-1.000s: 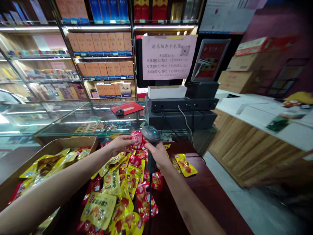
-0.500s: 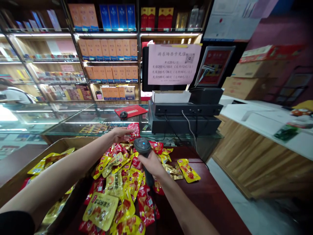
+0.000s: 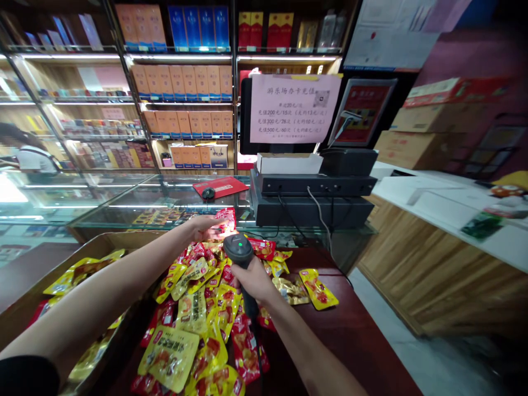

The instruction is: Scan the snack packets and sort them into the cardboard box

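Note:
My right hand (image 3: 253,278) is wrapped round the handle of a black barcode scanner (image 3: 238,250), a small green light glowing on its top. Just beyond the scanner's head, my left hand (image 3: 205,228) grips a red snack packet (image 3: 226,219), and bright light falls on the packet's lower part. Beneath both hands spreads a pile of red, yellow and gold snack packets (image 3: 192,311) on the dark red table (image 3: 350,341). One yellow packet (image 3: 318,289) lies apart at the right of the pile. The scanner's cable runs down over the packets.
An open cardboard box (image 3: 103,237) with more packets stands at the left, under my left forearm. Behind the table are a glass counter (image 3: 124,198), a computer mouse (image 3: 208,193) and a black till (image 3: 311,209) with cables. A person (image 3: 28,154) is at the far left.
The scanner's light has turned from blue to green, and light now shines on the red packet. The scanner has shifted slightly left. The person at the far left has moved right.

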